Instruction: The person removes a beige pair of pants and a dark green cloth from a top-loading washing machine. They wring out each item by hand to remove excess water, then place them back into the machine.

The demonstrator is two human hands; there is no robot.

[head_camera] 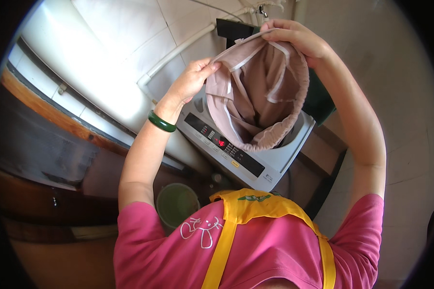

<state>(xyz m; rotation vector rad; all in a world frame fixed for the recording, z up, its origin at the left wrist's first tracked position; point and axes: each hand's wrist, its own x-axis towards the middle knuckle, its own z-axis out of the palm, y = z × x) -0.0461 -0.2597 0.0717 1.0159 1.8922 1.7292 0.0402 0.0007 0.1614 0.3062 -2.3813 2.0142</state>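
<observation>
A pair of light brown trousers (253, 90) hangs from both my hands, its elastic waistband spread wide so that the inside with white-edged seams shows. My left hand (193, 77) pinches the waistband at its left side, and a green bangle circles that wrist. At the far right side my right hand (296, 38) grips the band between thumb and fingers. Below the garment stands a top-loading washing machine (293, 144) with its control panel (224, 144) lit by red digits. The trousers hide most of its opening.
White pipes (177, 50) run along the tiled wall to a metal tap (262, 11) behind the machine. A green bucket (178, 205) stands on the floor at lower left. Further left is a wood-edged cabinet (58, 112). A dark green object (320, 95) is partly hidden right of the trousers.
</observation>
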